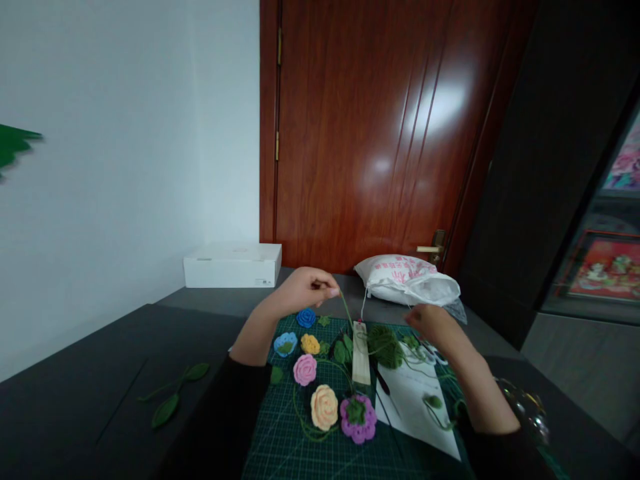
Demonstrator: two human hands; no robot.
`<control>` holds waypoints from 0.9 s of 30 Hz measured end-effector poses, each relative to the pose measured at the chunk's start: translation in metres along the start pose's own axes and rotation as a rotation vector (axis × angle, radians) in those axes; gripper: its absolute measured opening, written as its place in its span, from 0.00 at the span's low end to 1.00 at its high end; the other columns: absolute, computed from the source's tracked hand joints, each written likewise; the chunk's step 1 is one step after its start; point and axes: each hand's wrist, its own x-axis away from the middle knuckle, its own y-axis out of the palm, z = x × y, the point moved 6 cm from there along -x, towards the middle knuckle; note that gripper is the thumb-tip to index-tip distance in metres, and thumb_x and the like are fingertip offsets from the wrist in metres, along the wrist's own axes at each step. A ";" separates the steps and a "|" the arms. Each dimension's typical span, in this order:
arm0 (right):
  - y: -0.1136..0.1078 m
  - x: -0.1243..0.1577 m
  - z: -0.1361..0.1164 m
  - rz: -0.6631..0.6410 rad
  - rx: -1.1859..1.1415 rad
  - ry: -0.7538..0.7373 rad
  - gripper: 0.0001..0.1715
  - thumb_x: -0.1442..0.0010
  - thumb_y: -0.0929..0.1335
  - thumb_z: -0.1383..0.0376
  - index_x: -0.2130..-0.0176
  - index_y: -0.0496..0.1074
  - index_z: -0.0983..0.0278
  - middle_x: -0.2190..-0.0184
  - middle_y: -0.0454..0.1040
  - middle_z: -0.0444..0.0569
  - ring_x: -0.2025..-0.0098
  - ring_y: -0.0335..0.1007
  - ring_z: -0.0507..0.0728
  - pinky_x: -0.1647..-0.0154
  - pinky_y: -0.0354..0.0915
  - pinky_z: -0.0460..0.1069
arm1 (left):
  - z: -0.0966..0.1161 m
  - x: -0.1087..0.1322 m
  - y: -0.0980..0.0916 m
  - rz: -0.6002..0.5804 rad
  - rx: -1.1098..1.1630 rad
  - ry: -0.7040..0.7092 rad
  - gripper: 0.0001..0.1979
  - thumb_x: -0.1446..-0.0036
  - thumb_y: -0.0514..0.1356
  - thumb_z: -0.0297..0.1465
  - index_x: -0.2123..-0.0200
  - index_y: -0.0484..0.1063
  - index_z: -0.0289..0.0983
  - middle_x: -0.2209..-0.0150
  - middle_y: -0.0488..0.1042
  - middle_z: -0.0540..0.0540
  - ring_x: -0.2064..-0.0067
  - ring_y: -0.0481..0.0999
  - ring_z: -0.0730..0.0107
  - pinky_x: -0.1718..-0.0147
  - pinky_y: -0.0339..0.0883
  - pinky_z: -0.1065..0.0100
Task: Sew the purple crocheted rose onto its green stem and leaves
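Raised over the back of the green cutting mat [280, 427], my left hand [313, 287] pinches a strand of green yarn [346, 309], which runs down toward the wooden strip [361, 353]. My right hand [425, 321] is in the air right of the green yarn ball [385, 345], its fingers curled closed; what they hold, if anything, is not clear. Crocheted flowers lie in front: a purple one [358, 419], a cream rose [325, 407], a pink rose [305, 369], a yellow one [310, 344], a light blue one [285, 344] and a dark blue one [305, 318].
White paper [415, 400] lies on the mat beside a dark-handled tool [382, 381]. A crocheted leaf sprig [166, 410] is at the left on the dark table. Behind stand a white box [233, 267] and a white bag [400, 277]. Shiny metallic objects [527, 410] sit at the right.
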 end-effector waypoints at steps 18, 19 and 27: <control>-0.015 0.020 -0.042 -0.360 -0.853 -0.164 0.27 0.49 0.73 0.44 0.70 0.74 0.66 0.82 0.66 0.39 0.82 0.58 0.47 0.83 0.50 0.41 | -0.005 -0.006 0.009 0.030 0.006 0.012 0.07 0.47 0.65 0.29 0.76 0.75 0.35 0.85 0.66 0.53 0.81 0.64 0.76 0.79 0.54 0.73; -0.017 0.020 -0.033 -0.387 -0.834 -0.145 0.27 0.49 0.74 0.45 0.70 0.74 0.67 0.82 0.67 0.39 0.81 0.59 0.47 0.83 0.50 0.42 | -0.006 -0.006 0.006 0.047 0.046 0.015 0.08 0.46 0.65 0.30 0.76 0.74 0.35 0.85 0.66 0.54 0.82 0.63 0.76 0.79 0.54 0.73; 0.014 0.000 0.052 -0.381 -0.586 0.195 0.13 0.35 0.69 0.58 0.59 0.74 0.67 0.63 0.77 0.50 0.66 0.74 0.54 0.68 0.71 0.49 | -0.003 -0.003 -0.013 0.191 0.382 0.044 0.14 0.44 0.65 0.38 0.74 0.68 0.36 0.83 0.61 0.55 0.81 0.61 0.76 0.80 0.61 0.71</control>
